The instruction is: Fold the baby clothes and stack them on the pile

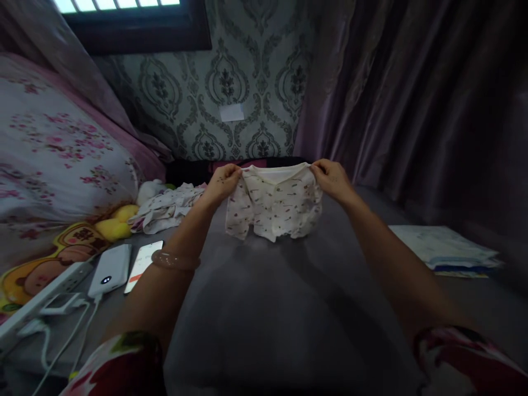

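In the middle of the view, a small white printed V-neck top (274, 201) is held up above the grey-covered surface (264, 308); whether its hem touches that surface cannot be told. One shoulder is pinched narrowly by the fingers of the left hand (223, 184), at ten o'clock of the garment, and the other by those of the right hand (332, 179), at two o'clock. By this grip, it seems, the neckline is drawn taut and the front is left to hang spread rather than bunched. At nine o'clock, a crumpled heap of printed clothes (171, 209) is left loose, while between three and four o'clock a flat folded stack of cloth (445, 247) is laid, presumably so that the two are held apart. At eight o'clock, a lit smartphone (144, 264) and a white power bank (110, 268) are placed near the power strip (45, 291), probably for cable reach.
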A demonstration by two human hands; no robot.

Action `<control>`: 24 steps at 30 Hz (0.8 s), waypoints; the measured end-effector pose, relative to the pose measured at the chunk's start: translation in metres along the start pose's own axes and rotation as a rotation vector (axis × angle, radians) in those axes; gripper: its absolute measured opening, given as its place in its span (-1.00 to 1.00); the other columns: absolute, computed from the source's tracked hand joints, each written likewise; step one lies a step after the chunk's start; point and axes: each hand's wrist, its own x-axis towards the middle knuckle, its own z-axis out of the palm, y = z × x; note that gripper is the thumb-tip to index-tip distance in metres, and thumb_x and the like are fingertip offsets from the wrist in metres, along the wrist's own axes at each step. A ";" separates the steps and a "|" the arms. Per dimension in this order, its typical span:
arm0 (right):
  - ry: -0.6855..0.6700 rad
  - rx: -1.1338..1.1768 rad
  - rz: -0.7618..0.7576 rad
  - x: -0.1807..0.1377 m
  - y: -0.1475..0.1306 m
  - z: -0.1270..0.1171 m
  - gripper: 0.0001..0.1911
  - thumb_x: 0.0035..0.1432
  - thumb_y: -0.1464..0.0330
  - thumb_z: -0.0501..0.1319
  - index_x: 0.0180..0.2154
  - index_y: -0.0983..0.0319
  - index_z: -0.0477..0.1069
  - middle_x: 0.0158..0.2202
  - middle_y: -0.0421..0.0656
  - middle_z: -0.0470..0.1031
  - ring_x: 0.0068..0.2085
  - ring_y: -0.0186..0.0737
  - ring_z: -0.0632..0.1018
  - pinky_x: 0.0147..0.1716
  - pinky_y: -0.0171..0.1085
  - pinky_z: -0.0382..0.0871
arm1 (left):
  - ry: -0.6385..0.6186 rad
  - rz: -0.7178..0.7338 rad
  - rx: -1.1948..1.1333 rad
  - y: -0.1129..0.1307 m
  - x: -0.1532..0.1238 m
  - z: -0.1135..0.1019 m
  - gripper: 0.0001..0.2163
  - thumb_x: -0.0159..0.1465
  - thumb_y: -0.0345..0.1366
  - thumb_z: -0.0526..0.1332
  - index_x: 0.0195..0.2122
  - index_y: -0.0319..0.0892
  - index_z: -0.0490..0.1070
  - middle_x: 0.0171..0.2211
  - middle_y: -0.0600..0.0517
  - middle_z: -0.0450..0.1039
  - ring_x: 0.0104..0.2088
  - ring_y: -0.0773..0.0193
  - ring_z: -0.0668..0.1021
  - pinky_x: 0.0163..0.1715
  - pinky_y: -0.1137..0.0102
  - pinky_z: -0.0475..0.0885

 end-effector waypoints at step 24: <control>-0.010 -0.411 -0.187 -0.076 -0.046 -0.046 -0.60 0.42 0.19 -0.13 0.00 0.19 0.39 -0.15 -0.09 0.52 -0.21 -0.16 0.53 -0.36 -0.30 0.28 | 0.595 0.563 0.862 0.033 -0.094 -0.028 -0.72 0.37 -0.17 0.04 -0.12 -0.15 0.48 -0.17 -0.13 0.36 -0.10 0.09 0.39 -0.02 0.13 0.24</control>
